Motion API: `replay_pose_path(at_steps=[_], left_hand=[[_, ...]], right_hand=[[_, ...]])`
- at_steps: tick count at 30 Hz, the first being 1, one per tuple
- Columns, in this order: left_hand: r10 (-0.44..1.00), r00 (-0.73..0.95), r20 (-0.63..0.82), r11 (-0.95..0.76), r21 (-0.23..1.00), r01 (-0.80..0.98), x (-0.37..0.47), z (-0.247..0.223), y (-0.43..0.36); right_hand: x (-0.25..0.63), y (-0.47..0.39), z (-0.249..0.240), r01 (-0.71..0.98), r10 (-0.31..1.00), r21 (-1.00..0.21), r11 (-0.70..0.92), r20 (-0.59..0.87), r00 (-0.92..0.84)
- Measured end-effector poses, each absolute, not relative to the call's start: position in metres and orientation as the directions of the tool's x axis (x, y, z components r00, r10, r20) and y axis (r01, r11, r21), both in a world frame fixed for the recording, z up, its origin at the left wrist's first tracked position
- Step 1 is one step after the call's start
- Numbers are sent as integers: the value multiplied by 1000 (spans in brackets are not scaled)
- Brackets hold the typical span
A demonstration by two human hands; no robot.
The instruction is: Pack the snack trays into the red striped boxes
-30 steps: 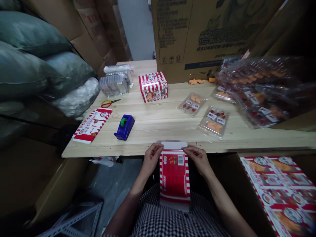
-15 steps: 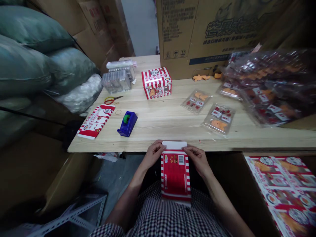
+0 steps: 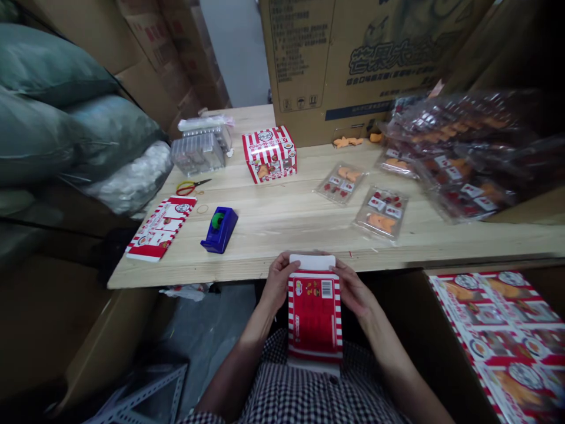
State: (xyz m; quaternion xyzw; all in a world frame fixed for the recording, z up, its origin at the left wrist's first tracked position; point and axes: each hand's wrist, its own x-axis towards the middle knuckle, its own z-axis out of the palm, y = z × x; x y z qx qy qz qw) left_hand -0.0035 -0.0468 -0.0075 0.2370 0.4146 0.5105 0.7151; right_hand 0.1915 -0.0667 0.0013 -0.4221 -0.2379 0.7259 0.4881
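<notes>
You've got the striped carton (image 3: 315, 315) right in front of you, centred between your forearms, printed panel with its barcode facing up. Its long axis runs from twelve to six o'clock: the white flap (image 3: 312, 262) is up at twelve, by the edge of the bench (image 3: 265, 259), and the other end points down at six, over your checked shirt (image 3: 304, 394).

Your left hand (image 3: 277, 284) has the flap end at its ten o'clock corner, grip closed, thumb on top. Your right hand (image 3: 354, 290) pinches the two o'clock corner, also closed; the fingers underneath are hidden, so I can't tell how they're set. Neither hand is nearer: both touch the carton, and its body hangs towards six from the two grips.

Out from the flap, there's the blue tape dispenser (image 3: 219, 230) at about ten, with the flat striped carton blank (image 3: 162, 228) farther round towards nine. The assembled striped box (image 3: 270, 154) sits at eleven, one clear blister pack (image 3: 339, 184) near one, another clear pack (image 3: 382, 214) at two.
</notes>
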Motion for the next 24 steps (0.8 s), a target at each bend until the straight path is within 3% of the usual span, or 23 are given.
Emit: replay_pose_path(at_steps=[7,10,16,20,24], left_hand=[[895,285,-344,446,719,-533,-3,-12,-41],[883,322,-342,466,721,-512,-5,-11,-38],[937,242,-250,341,799,-495,-3,-16,-43],[941,301,-153,287,834,-471,-6,-18,-51],[931,356,-78,212,910,-357,-14,-17,-57]], right_hand=[[200,-56,-9,-506,859,-698,-506,-460,-225],[199,-54,-15,-521,876,-706,-480,-415,-245],[194,-62,-23,-513,931,-780,-357,-339,-132],[195,-71,-20,-509,933,-786,-350,-338,-120],[201,-80,-17,-488,961,-828,-275,-229,-153]])
